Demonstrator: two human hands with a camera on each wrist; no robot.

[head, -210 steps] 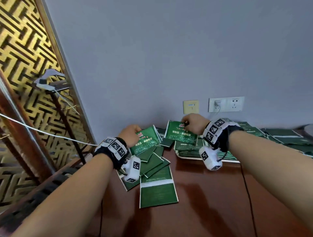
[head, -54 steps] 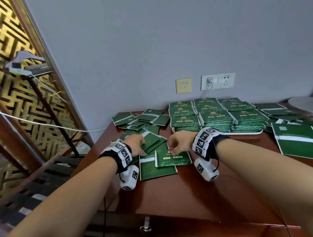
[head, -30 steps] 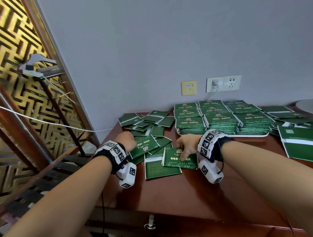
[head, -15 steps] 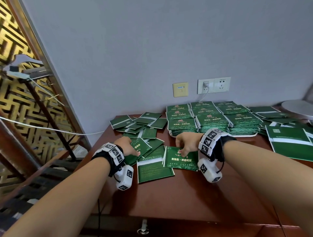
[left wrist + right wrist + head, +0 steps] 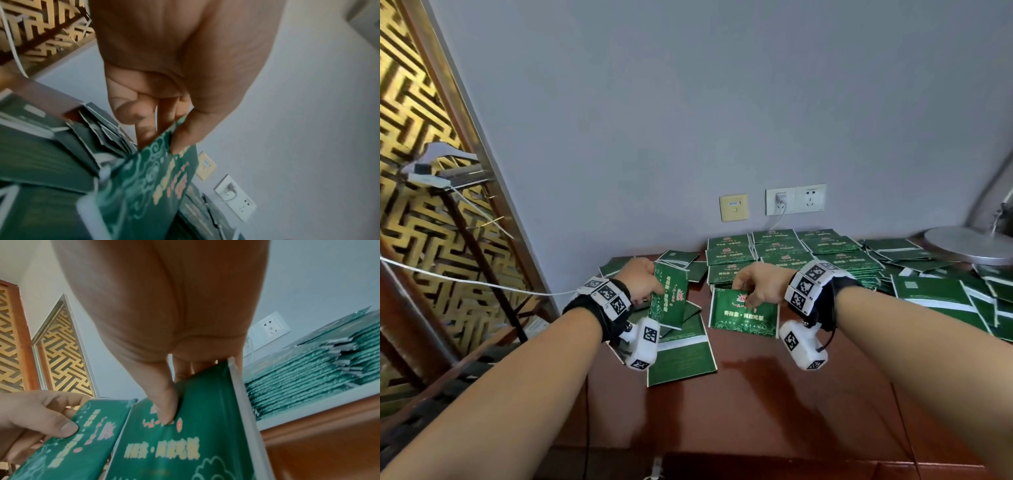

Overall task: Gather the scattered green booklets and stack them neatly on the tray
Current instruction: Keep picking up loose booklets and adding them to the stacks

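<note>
In the head view I am seeing my left hand [image 5: 642,279] left of centre, pinching one green booklet [image 5: 668,298] by its upper edge so that it is hanging nearly upright, front cover turned toward the right. The left wrist view is confirming it: thumb on the patterned cover, fingers [image 5: 144,123] behind it. My right hand [image 5: 760,284] is sitting just right of centre, gripping a second booklet [image 5: 744,313] by its top edge, thumb on the printed front, fingers tucked behind; this one is tilting toward the camera with its lower edge close to the table [image 5: 756,404]. I cannot tell whether that edge is touching the wood. The two held booklets are hanging side by side and apart.

Below the left hand, loose booklets [image 5: 681,353] are lying overlapped on the reddish-brown table, one large one nearest the lower part of the frame. Behind both hands, toward the wall, neat stacks of booklets [image 5: 777,251] are standing in rows on the tray [image 5: 308,417], whose pale rim is showing in the right wrist view. More scattered booklets [image 5: 935,294] are spreading toward the right edge of the frame, beside a round grey lamp base [image 5: 969,243]. On the wall above the stacks, a yellow switch plate [image 5: 734,207] and a white socket [image 5: 795,200] with a plug in it are showing.
</note>
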